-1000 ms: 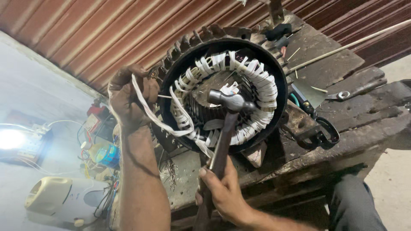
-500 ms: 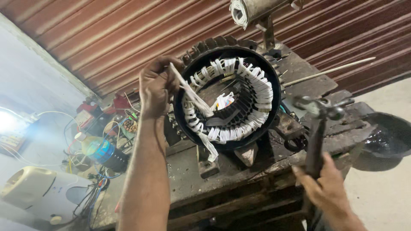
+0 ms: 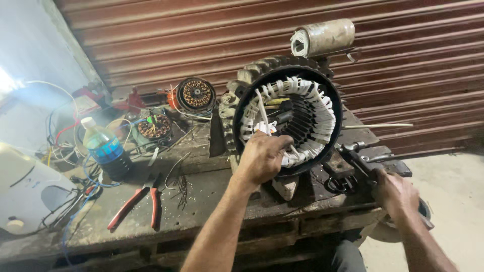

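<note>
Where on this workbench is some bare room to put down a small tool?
The bench top is bare between the red-handled pliers and the left hand at the motor stator. The left end is crowded with a bottle and wires. Clutter surrounds the hammer in the right hand.

— What carries everything here?
— A worn, dirty wooden workbench (image 3: 201, 201).
— What lies on it?
— Red-handled pliers (image 3: 136, 201), a plastic bottle (image 3: 106, 151), loose wires (image 3: 65, 151), two small copper windings (image 3: 154, 127), and the big motor stator (image 3: 287, 118), standing on edge.
</note>
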